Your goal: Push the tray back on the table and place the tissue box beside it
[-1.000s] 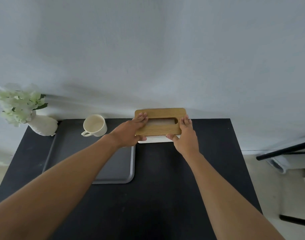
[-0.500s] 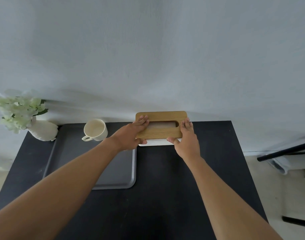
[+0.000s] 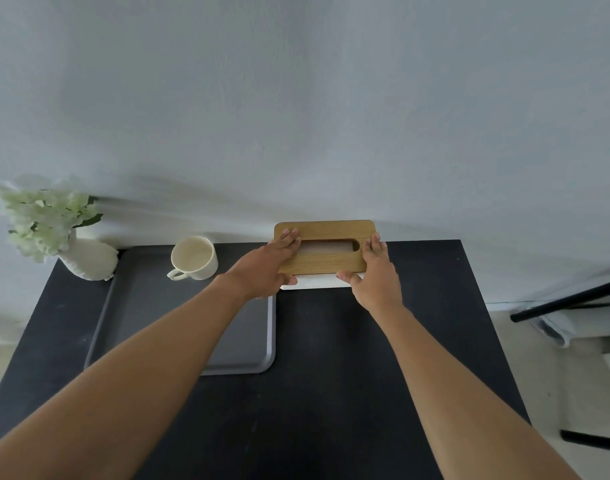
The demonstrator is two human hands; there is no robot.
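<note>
One tissue box (image 3: pixel 326 251), wooden lid over white base, at the far edge of the black table (image 3: pixel 331 393), against the wall. Just right of the one grey tray (image 3: pixel 178 320); box's near-left corner next to tray's far-right corner, touching or not: cannot tell. Left hand (image 3: pixel 267 268) clamped on the box's left end, fingers over the lid, thumb at the near lower edge. Right hand (image 3: pixel 378 271) clamped on the box's right end, fingers on the lid, thumb against the white base. One cream mug (image 3: pixel 194 258) on the tray, left of the box, handle toward the near side. One white vase (image 3: pixel 90 259) with pale flowers (image 3: pixel 43 216), far left of the box, beyond the tray's left corner.
</note>
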